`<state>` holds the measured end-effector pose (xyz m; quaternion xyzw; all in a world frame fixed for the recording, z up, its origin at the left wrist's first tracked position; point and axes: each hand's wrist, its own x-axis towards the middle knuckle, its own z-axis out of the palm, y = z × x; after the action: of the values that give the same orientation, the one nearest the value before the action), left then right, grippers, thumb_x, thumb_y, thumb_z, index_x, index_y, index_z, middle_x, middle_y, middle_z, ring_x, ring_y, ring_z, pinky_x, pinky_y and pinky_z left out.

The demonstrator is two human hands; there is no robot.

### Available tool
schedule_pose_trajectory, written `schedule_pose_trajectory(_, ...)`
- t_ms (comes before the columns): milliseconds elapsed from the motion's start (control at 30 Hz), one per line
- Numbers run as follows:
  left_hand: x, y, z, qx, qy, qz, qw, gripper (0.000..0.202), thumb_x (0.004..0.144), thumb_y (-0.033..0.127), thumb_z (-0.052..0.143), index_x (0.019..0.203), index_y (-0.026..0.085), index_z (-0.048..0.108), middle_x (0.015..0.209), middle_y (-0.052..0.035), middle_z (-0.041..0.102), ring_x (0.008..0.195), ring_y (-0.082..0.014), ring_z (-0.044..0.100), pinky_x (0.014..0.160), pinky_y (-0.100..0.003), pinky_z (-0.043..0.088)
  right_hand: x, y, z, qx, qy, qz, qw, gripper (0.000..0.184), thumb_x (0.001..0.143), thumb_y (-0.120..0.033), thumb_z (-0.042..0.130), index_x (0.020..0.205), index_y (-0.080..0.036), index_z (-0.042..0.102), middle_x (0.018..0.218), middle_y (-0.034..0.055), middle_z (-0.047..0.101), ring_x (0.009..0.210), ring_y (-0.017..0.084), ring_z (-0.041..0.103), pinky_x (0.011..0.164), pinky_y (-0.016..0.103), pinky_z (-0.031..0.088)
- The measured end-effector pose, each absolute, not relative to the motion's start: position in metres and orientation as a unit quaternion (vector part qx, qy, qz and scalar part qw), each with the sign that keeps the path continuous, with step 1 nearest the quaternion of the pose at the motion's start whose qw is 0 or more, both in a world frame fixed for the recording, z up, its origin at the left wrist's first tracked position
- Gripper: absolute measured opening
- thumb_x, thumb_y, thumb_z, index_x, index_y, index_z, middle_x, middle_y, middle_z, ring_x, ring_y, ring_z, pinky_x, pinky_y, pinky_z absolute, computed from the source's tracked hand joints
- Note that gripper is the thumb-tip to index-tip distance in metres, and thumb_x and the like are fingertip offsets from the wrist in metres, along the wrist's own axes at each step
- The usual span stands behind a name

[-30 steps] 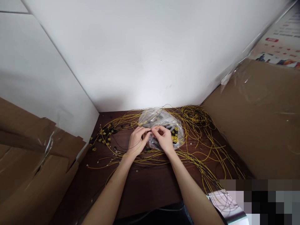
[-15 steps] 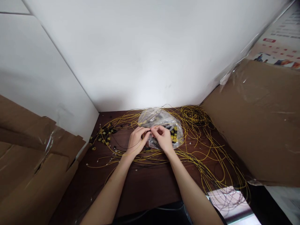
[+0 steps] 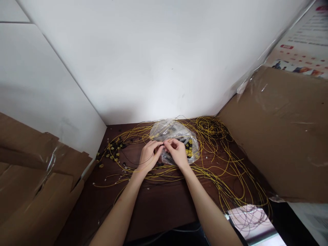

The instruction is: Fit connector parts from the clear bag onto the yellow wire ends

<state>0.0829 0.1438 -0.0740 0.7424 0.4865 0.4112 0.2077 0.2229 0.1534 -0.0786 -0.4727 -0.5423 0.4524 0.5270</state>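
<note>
My left hand (image 3: pixel 148 156) and my right hand (image 3: pixel 177 152) meet fingertip to fingertip over a dark wooden table (image 3: pixel 159 205). Both pinch a thin yellow wire (image 3: pixel 143 164) between thumb and fingers; any small part held at the wire's end is too small to make out. Right behind the hands lies a clear plastic bag (image 3: pixel 172 131) holding yellow and black connectors. Loose yellow wires (image 3: pixel 225 177) spread across the table around both hands.
A cluster of yellow and black connectors (image 3: pixel 112 150) lies left of the hands. A coil of yellow wire (image 3: pixel 211 127) sits at the back right. Cardboard sheets stand at the left (image 3: pixel 38 184) and right (image 3: pixel 287 136). A white wall (image 3: pixel 153 61) closes the back.
The hands stay pinched together on the wire with only slight finger movement. The view has shifted a little to the right.
</note>
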Motion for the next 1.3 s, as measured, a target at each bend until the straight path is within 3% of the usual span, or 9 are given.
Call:
schedule_pose_trajectory(367,0.0839,0.145,-0.0752,0.738,0.483,0.417,0.218,0.017,0.086,0.026,0.051,0.093,0.02,0.065,0.083,-0.0026,0.064,0.079,-0.0143,0.055,0.074,-0.025,0.042,0.2223,0.1548,-0.0798,-0.468,-0.538,0.454,0.534,0.021,0.075,-0.037,0.061,0.071,-0.016,0.061,0.068,0.0024,0.064,0.055,0.013,0.056,0.057,0.026,0.046)
schedule_pose_trajectory(900,0.0834,0.1445,-0.0759,0.745,0.486,0.41,0.201,0.017,0.086,0.026,0.051,0.09,0.019,0.065,0.074,-0.0019,0.06,0.073,-0.0138,0.054,0.067,-0.024,0.041,0.2224,0.1529,-0.0772,-0.475,-0.544,0.453,0.522,0.025,0.075,-0.042,0.061,0.072,-0.017,0.061,0.069,0.0027,0.065,0.055,0.013,0.057,0.056,0.025,0.046)
schedule_pose_trajectory(1300,0.0831,0.1435,-0.0736,0.74,0.49,0.405,0.221,0.018,0.086,0.027,0.051,0.093,0.019,0.066,0.083,-0.0031,0.064,0.078,-0.0147,0.056,0.073,-0.025,0.043,0.2226,0.1546,-0.0804,-0.466,-0.547,0.453,0.527,0.023,0.075,-0.039,0.06,0.071,-0.016,0.06,0.069,0.0021,0.064,0.055,0.012,0.056,0.058,0.025,0.046)
